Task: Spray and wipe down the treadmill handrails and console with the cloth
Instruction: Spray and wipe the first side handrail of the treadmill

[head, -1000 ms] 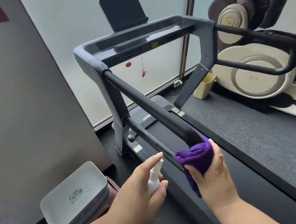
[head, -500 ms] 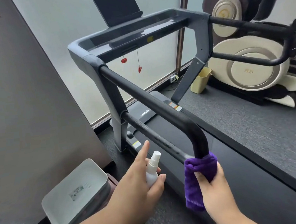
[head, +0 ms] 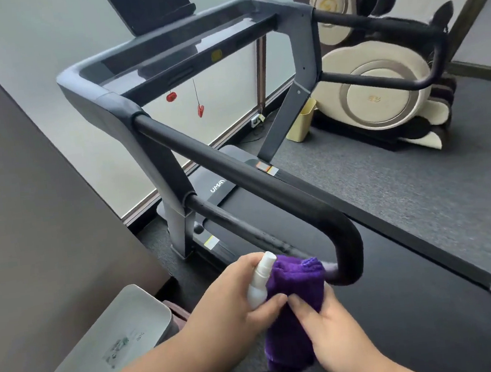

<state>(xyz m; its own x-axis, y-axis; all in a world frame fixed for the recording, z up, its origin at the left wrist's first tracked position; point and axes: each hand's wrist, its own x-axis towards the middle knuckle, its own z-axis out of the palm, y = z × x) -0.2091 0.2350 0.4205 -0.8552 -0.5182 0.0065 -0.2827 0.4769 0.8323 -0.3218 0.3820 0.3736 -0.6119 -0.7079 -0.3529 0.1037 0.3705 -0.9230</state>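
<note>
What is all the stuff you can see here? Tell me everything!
treadmill: one, black and grey, middle
handrails: two, black, one each side
console: one, grey, far end, with a dark screen above
red clips: two, hanging under the console
spray bottle: one, white, in the left hand
cloth: one, purple, on the near handrail's lower bar
bin: one, pale grey, lower left
small bin: one, yellow, on the floor beyond the treadmill
massage chair: one, cream and brown, upper right
hands: left hand grips the bottle; right hand holds the cloth
</note>
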